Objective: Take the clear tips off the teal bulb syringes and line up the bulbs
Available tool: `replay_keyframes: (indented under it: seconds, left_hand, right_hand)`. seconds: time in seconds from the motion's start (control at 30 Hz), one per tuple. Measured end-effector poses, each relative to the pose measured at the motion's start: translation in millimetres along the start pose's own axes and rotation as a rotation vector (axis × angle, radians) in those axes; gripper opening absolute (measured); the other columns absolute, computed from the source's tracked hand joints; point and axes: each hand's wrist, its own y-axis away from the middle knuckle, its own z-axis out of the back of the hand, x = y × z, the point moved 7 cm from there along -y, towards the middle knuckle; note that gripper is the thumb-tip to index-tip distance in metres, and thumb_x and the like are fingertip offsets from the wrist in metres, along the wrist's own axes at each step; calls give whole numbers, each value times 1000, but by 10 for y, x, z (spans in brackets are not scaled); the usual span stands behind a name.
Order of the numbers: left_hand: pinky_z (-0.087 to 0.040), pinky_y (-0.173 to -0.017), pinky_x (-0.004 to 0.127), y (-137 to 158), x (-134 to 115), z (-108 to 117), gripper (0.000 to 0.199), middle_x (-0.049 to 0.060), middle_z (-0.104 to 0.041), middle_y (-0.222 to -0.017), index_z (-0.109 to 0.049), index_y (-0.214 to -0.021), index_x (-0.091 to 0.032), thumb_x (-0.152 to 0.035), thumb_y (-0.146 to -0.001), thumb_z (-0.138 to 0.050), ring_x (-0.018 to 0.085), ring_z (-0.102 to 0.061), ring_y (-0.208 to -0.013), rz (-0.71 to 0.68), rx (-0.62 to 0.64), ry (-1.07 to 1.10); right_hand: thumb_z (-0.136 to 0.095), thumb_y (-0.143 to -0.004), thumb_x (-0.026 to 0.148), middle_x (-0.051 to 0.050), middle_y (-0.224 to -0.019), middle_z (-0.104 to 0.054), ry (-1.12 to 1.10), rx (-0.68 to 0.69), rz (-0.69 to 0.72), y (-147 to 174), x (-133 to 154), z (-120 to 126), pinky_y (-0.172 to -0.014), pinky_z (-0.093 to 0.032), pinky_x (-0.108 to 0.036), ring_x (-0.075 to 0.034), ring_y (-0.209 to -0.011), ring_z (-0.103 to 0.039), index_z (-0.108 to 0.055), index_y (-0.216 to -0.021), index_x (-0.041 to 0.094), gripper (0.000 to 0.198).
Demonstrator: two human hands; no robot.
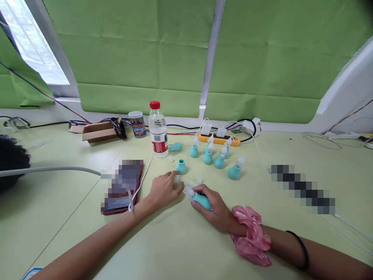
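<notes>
My right hand [210,205] is closed around the teal bulb of a nasal aspirator [201,200], whose clear front part points left. Just left of that, my left hand [163,189] has its thumb and fingers about a small translucent cap [177,179]. Beyond the left fingertips stands a teal bulb [181,167] with an uncovered neck. A small white piece [199,181] lies between the hands and the row behind. Several teal aspirators with clear pointed tips, one of them the near aspirator [234,171], stand upright farther back. Another teal bulb [175,147] lies on its side.
A red-capped bottle [159,136] and a can [137,124] stand behind. An orange power strip [218,139] with plugs lies at the back. Left are a phone [124,190] with a cable and a cardboard box [100,132]. A blurred dark object [303,189] lies right.
</notes>
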Motion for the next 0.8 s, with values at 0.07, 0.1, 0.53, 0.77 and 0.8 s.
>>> replay_keyframes:
  seconds: [0.07, 0.1, 0.53, 0.77, 0.8]
  left_hand:
    - [-36, -54, 25, 15, 0, 89, 29, 3, -59, -79, -51, -102, -19, -32, -78, -39, 16, -56, -63, -3, -70, 68]
    - [-37, -55, 25, 31, -12, 157, 27, 3, -58, -78, -52, -100, -19, -29, -78, -39, 15, -55, -63, -26, -135, 113]
    - [-43, -64, 33, 371, -567, 362, 17, 11, -56, -85, -55, -94, -11, -12, -78, -48, 19, -44, -78, -769, -468, -21]
    - [-39, -58, 32, 480, -634, 400, 13, 9, -57, -77, -55, -77, -9, -5, -78, -42, 18, -43, -71, -911, -526, -92]
    - [-39, -57, 32, 487, -637, 394, 14, 9, -56, -76, -54, -77, -9, -5, -79, -41, 18, -43, -71, -914, -518, -85]
  right_hand:
    - [-51, -73, 22, -2, -84, -56, 3, -87, 13, -29, 5, 47, -70, -41, -27, -16, -78, -52, -49, -90, 19, 17]
    - [-51, -72, 21, -2, -83, -56, 3, -126, 20, -40, 6, 69, -70, -41, -27, -16, -78, -52, -50, -89, 19, 17]
    - [-55, -70, 21, -2, -77, -59, -73, -192, -46, -51, -125, 79, -65, -44, -27, -15, -70, -54, -54, -83, 17, 14]
    - [-54, -72, 25, -3, -79, -60, -90, -220, -42, -41, -134, 85, -67, -45, -27, -15, -72, -55, -54, -85, 17, 15]
    - [-54, -72, 25, -3, -78, -59, -76, -229, -29, -40, -122, 92, -66, -45, -27, -15, -72, -55, -54, -85, 17, 14]
